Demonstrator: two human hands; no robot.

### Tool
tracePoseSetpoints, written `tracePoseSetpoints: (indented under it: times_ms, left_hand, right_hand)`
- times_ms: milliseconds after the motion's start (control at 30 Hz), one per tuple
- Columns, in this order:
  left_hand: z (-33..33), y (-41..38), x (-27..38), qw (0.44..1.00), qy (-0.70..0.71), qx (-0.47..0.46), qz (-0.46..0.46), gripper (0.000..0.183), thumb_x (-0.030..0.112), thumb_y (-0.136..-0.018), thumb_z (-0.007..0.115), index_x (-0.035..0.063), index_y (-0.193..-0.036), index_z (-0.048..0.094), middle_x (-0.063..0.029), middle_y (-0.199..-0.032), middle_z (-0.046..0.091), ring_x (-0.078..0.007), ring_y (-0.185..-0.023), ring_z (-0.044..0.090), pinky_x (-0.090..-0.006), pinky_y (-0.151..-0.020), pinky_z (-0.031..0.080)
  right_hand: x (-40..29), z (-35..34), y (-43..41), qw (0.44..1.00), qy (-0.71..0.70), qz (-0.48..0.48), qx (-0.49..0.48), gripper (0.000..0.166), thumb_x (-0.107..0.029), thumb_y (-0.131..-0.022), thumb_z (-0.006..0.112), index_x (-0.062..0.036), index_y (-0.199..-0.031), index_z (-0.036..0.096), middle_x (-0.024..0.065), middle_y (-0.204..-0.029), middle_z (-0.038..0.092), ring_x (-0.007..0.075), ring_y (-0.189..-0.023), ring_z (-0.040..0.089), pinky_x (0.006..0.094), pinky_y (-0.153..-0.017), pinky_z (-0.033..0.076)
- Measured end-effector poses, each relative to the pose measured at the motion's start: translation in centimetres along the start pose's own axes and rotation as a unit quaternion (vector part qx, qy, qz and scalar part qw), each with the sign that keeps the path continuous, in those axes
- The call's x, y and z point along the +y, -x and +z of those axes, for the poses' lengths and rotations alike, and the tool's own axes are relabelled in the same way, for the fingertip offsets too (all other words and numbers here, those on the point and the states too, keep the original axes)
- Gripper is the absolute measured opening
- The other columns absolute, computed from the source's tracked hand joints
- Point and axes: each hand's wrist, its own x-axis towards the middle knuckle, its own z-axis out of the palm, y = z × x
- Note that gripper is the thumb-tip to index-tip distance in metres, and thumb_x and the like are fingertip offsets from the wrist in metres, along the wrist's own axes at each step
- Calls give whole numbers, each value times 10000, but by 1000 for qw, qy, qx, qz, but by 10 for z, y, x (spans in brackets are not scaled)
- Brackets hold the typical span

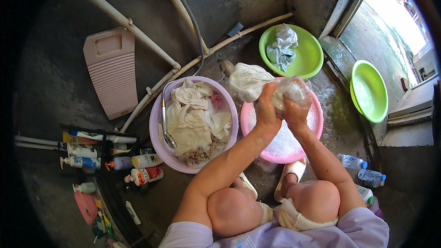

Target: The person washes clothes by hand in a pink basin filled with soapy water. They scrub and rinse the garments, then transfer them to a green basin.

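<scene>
Both of my hands grip a wet white cloth [251, 79] above a pink basin [245, 124] of sudsy water. My left hand [268, 108] holds its middle, with a bulky part of the cloth out to the left. Close beside it, my right hand [297, 101] is closed on the foamy end. A lilac basin [155, 144] to the left holds soaking white and cream laundry [193, 120], a floral piece and a shower head [168, 140] hanging in over its inner side. Beyond the pink basin, a green basin [311, 55] holds wrung pale cloths [282, 50].
A pink plastic washboard [113, 79] leans on the left wall behind pipes [151, 93]. Pump bottles [146, 175] crowd a rack at lower left. Stacked green basins [370, 91] stand by the doorway at right, and plastic bottles [353, 162] lie near my right knee.
</scene>
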Motion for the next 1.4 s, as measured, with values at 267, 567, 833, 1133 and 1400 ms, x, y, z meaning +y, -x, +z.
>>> tracePoseSetpoints:
  times_ms: [267,567,833,1133,1400]
  left_hand:
    - [-86,-11,-15,966,49,-65,-243,332,379,-880,368,124,-974,557,-52,-944,596,-180,-869,583,-349,-752,493]
    - [-155,-26,57,587,-740,-107,312,417,310,-728,655,38,-1029,556,-113,-896,601,-259,-868,558,-386,-781,427]
    - [-263,39,128,402,-866,275,114,398,250,-717,621,90,-1072,543,-204,-1091,513,-330,-1046,475,-445,-908,325]
    - [-214,102,208,692,-605,282,275,144,126,-784,545,-4,-833,510,-34,-749,509,-113,-705,448,-256,-660,402]
    - [-39,125,280,753,-456,159,447,151,133,-822,542,14,-906,502,-27,-844,535,-73,-740,496,-208,-661,420]
  right_hand:
    - [42,-12,21,951,172,-40,-255,237,-66,-630,537,-25,-853,606,184,-653,579,291,-633,605,341,-613,468]
    - [101,-81,-50,907,-255,307,-131,392,-322,-878,397,8,-1063,499,122,-953,587,211,-809,593,335,-670,512]
    - [56,-25,-69,818,-336,414,-214,371,-223,-852,506,-15,-1145,414,176,-1058,545,274,-920,572,371,-812,491]
    - [50,14,22,799,120,273,-521,334,-205,-822,515,10,-1077,532,130,-939,603,182,-789,595,288,-693,474]
    - [-33,130,64,739,25,45,-671,1083,-395,-625,724,-7,-1353,22,258,-1304,290,330,-1196,332,356,-1003,250]
